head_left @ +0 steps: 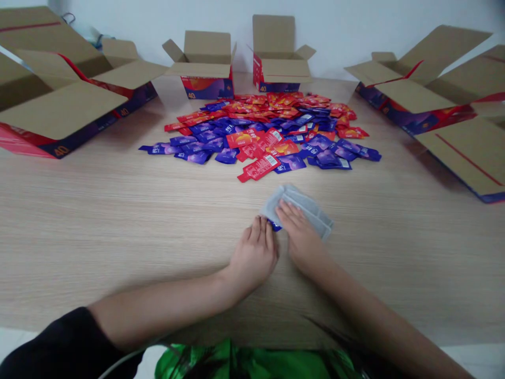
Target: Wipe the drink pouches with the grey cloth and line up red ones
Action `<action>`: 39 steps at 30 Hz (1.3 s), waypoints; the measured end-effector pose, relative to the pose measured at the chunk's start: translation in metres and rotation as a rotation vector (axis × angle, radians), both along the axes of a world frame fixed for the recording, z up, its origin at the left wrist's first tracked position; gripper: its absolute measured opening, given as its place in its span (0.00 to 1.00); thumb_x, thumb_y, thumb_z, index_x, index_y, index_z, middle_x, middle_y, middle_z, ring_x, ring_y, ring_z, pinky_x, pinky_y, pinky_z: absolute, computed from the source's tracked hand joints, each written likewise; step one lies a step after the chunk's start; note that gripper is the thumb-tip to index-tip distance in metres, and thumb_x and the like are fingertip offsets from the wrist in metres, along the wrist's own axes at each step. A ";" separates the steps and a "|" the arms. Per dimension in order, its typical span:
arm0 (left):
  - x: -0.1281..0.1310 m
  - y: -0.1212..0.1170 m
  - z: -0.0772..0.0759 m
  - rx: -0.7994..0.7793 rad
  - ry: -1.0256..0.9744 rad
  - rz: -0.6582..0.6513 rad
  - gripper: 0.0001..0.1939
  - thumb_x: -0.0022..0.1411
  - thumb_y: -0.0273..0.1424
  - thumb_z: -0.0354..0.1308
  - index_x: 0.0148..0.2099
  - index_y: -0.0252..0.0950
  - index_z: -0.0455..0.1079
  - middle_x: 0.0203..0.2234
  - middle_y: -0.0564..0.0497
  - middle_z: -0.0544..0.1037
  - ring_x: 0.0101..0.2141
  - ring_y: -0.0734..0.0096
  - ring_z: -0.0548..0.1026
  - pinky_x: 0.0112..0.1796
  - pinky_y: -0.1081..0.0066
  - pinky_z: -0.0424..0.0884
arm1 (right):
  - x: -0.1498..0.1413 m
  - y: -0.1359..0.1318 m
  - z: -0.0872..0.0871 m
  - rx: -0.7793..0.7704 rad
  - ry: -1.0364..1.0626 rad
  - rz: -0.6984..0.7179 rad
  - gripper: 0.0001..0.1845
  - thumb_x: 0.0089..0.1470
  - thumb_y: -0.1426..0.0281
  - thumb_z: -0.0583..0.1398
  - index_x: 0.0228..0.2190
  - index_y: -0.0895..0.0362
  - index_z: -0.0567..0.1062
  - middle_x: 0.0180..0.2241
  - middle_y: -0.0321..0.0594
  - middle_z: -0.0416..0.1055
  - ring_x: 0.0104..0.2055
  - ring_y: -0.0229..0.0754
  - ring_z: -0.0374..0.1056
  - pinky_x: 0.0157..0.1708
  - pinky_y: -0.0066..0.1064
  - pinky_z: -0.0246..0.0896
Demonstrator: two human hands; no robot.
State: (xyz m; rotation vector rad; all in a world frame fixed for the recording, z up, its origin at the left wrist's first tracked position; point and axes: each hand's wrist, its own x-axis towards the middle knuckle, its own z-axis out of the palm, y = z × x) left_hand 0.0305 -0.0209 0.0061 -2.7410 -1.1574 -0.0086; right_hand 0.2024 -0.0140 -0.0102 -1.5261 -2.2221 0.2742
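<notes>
Blue packet [275,226]: near side of the packet heap [258,142], partly under a grey cloth [308,206]. Left hand [255,247]: fingers bunched against the packet; pinched or not, I cannot tell. Right hand [300,229]: flat on the cloth. Progress: this packet unfinished, I judge; heap's share done, unclear. Open boxes [207,87]: behind and beside it.

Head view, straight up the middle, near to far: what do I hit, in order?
Green material at the bottom edge → left hand → grey cloth → pile of red and blue sachets → back pair of open boxes → wall. Right hand left out: it overlaps the cloth.
</notes>
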 end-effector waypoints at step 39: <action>-0.002 0.011 0.006 -0.127 -0.079 0.046 0.27 0.62 0.34 0.50 0.60 0.22 0.62 0.57 0.30 0.66 0.59 0.47 0.63 0.53 0.56 0.62 | 0.025 0.017 -0.005 0.066 -0.122 0.244 0.39 0.45 0.85 0.45 0.60 0.67 0.60 0.64 0.51 0.55 0.67 0.43 0.46 0.65 0.45 0.47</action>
